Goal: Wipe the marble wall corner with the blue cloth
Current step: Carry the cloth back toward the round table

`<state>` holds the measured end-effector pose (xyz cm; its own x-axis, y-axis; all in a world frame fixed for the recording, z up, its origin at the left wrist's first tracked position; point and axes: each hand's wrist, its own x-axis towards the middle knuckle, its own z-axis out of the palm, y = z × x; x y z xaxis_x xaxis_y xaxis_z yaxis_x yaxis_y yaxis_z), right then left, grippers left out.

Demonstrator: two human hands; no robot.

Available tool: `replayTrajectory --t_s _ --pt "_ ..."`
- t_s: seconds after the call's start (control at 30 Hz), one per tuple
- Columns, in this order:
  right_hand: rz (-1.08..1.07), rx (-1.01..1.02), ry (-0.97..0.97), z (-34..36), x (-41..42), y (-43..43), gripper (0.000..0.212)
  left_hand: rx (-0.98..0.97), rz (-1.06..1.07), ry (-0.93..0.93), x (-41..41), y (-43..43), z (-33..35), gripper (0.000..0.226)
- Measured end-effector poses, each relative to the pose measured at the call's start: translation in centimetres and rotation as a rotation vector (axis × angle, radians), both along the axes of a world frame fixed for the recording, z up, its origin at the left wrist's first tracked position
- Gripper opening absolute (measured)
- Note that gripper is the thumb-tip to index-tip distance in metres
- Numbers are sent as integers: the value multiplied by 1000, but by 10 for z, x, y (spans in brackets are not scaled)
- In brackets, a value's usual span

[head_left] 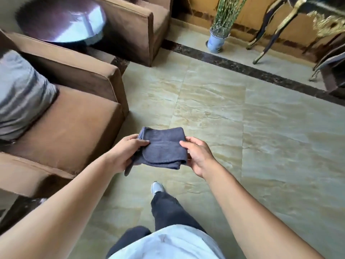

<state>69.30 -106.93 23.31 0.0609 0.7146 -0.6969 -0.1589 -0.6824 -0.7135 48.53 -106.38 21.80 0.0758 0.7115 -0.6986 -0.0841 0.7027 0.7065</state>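
A folded blue-grey cloth [162, 148] is held flat between both hands above the tiled floor, in front of my body. My left hand [124, 153] grips its left edge, thumb on top. My right hand [197, 156] grips its right edge, thumb also on top. A loose corner of the cloth hangs down under the left hand. The yellowish wall [248, 14] with a dark marbled base strip runs along the far side at top right; no wall corner is plainly visible.
Two brown armchairs [74, 116] stand to the left, one with a grey cushion [20, 94], and a dark round table [61, 19] between them. A potted plant [217, 40] and a gilded console table's legs [270, 34] stand by the far wall. Beige marble floor tiles [261, 128] lie ahead.
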Motion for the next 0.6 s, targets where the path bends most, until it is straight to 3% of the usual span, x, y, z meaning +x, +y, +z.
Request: replayTrajectory --t_s 0.33,0.6 --pt "375 60 17 17 -110 316 16 45 357 -59 -102 246 14 26" --pt "419 51 -54 -1 -193 543 17 33 454 -94 -174 465 -20 30"
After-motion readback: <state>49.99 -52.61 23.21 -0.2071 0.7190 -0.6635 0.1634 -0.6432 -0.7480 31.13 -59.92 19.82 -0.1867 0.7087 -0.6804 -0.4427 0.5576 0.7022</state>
